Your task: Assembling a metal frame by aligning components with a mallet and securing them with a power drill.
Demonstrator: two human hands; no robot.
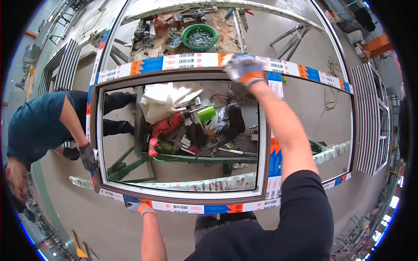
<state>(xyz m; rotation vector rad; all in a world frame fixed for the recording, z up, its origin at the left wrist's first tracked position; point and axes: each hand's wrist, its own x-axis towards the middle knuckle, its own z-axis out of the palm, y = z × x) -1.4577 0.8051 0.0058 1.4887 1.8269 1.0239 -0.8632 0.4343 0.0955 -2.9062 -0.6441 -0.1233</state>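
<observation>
A large window frame, wrapped in white, blue and orange protective tape, lies across supports before me. A brown inner sash frame sits in its left opening. At the near rail, my left hand, in a grey glove with an orange cuff, closes on the taped edge; its fingertips are partly hidden. My right hand, gloved alike, reaches over the far rail near the sash's upper right corner. Motion smears its fingers. On the left, a co-worker's dark-gloved hand touches the frame's left side.
Through the sash opening show a red power drill, a green cylinder and white cloth. Beyond the frame, a workbench bears a green basin of screws and several tools. Stacked profiles stand at right; a co-worker leans in at left.
</observation>
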